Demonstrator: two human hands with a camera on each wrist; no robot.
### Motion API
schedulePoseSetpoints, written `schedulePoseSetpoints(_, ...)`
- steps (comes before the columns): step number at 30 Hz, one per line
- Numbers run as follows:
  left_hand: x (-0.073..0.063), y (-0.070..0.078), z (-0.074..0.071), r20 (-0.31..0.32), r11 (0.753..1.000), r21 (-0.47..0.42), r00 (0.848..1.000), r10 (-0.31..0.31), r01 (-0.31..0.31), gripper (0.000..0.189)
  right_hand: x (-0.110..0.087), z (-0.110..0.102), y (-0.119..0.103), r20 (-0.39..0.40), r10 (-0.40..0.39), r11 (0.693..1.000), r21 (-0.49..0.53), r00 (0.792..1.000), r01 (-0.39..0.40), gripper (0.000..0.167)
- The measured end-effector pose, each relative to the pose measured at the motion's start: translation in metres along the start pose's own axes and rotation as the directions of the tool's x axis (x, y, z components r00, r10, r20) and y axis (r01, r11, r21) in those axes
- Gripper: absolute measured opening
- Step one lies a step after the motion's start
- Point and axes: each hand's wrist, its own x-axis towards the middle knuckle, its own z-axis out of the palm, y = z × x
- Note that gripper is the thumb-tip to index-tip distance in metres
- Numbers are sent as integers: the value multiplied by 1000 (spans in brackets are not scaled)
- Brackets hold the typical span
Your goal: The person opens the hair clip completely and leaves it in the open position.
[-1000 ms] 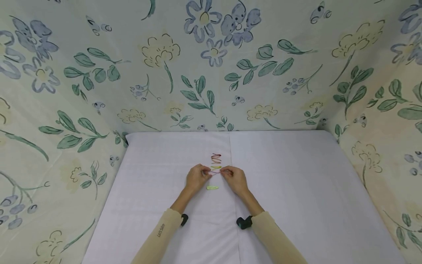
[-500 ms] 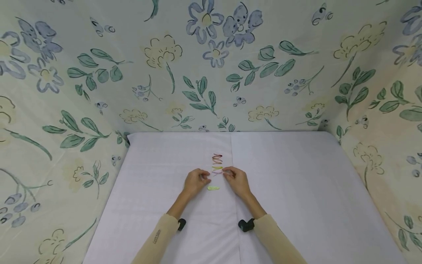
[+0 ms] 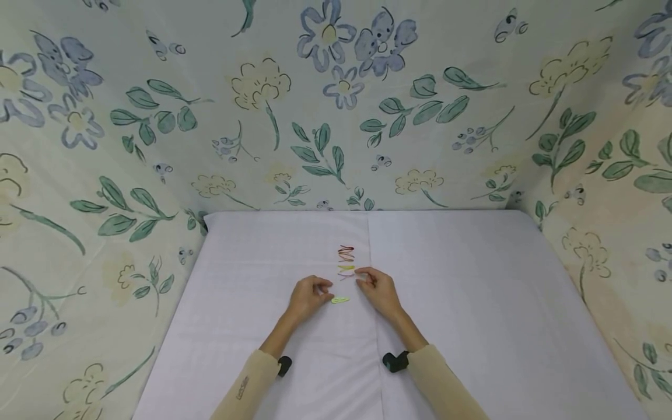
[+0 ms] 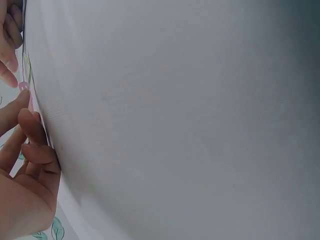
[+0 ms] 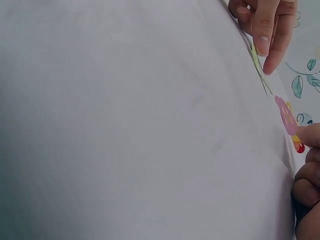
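A lime-green hair clip (image 3: 340,300) lies on the white cloth, nearest me. My left hand (image 3: 308,298) is at its left end, the lower fingertip touching or almost touching it and the upper one apart. Beyond it, a pink hair clip (image 3: 346,275) ends a column with a yellow clip (image 3: 346,267), an orange clip (image 3: 346,257) and a dark red clip (image 3: 346,249). My right hand (image 3: 379,290) is by the pink clip's right end, thumb and forefinger spread; contact is unclear. In the right wrist view the pink clip (image 5: 286,116) partly covers the farther ones.
White cloth (image 3: 451,280) covers the table, with a seam running just right of the clips. Floral fabric (image 3: 336,140) hangs behind and on both sides. A black wrist camera (image 3: 395,361) sits below my right hand, and another (image 3: 284,366) below my left.
My left hand has left the pink clip and come nearer to me, down to the green clip. My right hand has drawn slightly right, its fingers parted from the pink clip, which now lies in the column.
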Motion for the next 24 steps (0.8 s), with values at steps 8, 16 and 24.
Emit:
schedulePoseSetpoints(8, -5, -1, -1, 5, 1000, -2, 1000, -18, 18, 21, -7, -3, 1, 37, 17, 1000, -23, 999, -16, 19)
schedulePoseSetpoints(16, -9, -4, -1, 12, 1000, -8, 1000, 20, -20, 19, -17, -10, -2, 152, 38, 999, 0, 988, -39, 19)
schedulePoseSetpoints(24, -13, -2, -1, 33, 1000, -21, 999, 24, -23, 20, -19, -10, -4, 230, -6, 997, -77, 973, 24, 19)
